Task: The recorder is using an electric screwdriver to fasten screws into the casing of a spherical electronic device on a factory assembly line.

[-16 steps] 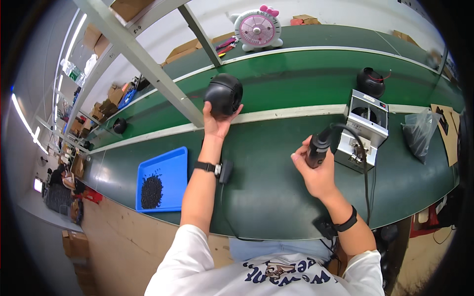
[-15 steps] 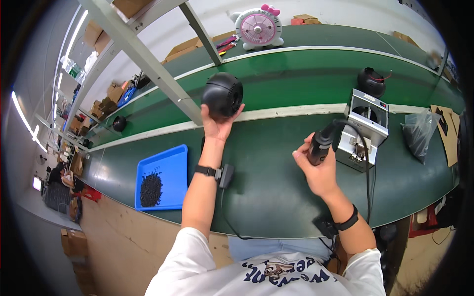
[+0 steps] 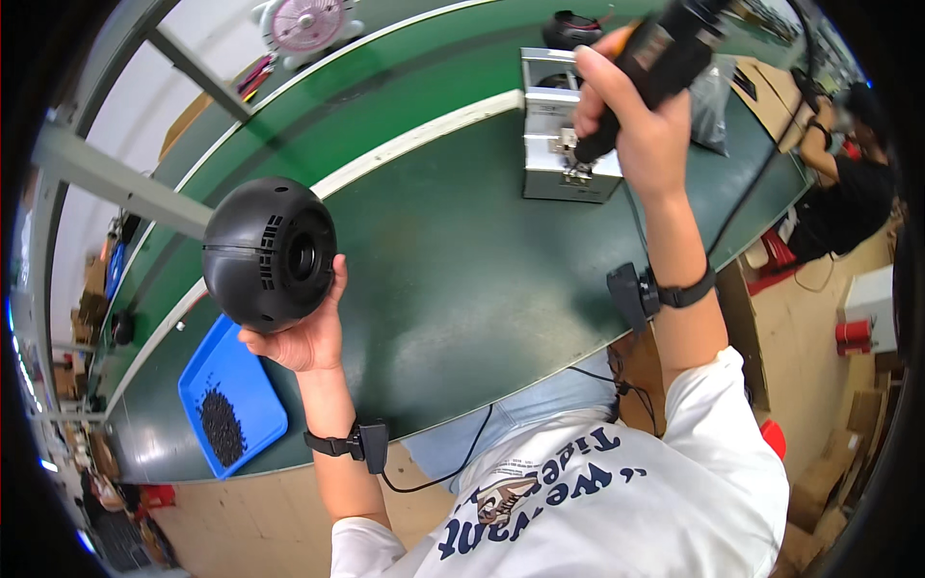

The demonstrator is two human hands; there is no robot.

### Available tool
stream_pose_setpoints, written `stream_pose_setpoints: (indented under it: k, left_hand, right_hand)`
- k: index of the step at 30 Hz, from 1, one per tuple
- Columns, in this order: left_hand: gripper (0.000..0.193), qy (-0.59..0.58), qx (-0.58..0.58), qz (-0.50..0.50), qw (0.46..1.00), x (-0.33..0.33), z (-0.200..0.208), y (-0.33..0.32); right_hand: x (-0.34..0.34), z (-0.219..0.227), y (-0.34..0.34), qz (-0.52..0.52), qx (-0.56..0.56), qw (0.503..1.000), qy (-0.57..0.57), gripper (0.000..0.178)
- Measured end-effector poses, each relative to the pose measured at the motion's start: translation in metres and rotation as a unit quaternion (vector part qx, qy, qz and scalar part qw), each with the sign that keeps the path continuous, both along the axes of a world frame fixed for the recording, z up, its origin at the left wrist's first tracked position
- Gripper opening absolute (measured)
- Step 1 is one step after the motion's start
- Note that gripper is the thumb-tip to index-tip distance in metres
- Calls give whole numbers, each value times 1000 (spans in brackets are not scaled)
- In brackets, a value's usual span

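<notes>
A round black plastic housing (image 3: 252,252) with vent slots and a round central opening rests in my left hand (image 3: 306,339), held up over the bench with its opening turned to the right. My right hand (image 3: 650,135) is closed around a black electric screwdriver (image 3: 665,60) with a cable. The screwdriver points down and left, its tip at the front of a silver screw feeder (image 3: 559,183). Whether the tip touches a screw is too small to tell.
A blue tray (image 3: 265,424) with a pile of small black parts (image 3: 224,429) sits at the bench's left. Another black housing (image 3: 570,31) stands behind the feeder, a plastic bag (image 3: 713,111) to its right. A metal post (image 3: 125,183) crosses the left. Another person (image 3: 848,178) works far right.
My view has swung to the right. The screwdriver has gone from beside the screw feeder to its front. The housing in my left hand is nearer and turned, showing its opening.
</notes>
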State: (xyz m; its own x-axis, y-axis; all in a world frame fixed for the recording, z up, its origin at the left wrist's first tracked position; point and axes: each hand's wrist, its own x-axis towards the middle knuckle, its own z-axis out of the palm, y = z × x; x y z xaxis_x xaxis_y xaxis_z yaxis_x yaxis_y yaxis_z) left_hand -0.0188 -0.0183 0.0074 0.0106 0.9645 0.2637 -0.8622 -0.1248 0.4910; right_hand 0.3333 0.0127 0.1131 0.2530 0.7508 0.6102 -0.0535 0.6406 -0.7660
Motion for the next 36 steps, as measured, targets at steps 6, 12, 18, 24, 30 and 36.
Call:
stream_pose_setpoints:
  k: [6,12,18,24,30,36]
  left_hand:
    - [112,-111,-75,-112,985,27,-18,19]
    - [118,-93,-85,-132,983,35,-35,14]
    - [124,-80,-78,-171,979,34,-40,20]
    - [126,66,-72,-149,984,41,-31,13]
    - [127,67,-49,-200,976,47,-28,12]
    - [129,56,-79,-191,977,42,-30,12]
  right_hand:
    - [23,-20,20,-59,-28,996,-67,19]
    - [28,-26,24,-49,-65,995,-54,23]
    - [13,-14,25,53,-155,985,-46,22]
    - [-42,22,3,204,-40,978,24,23]
    - [-76,38,-3,335,109,936,12,28]
    - [-80,40,2,367,143,919,-31,30]
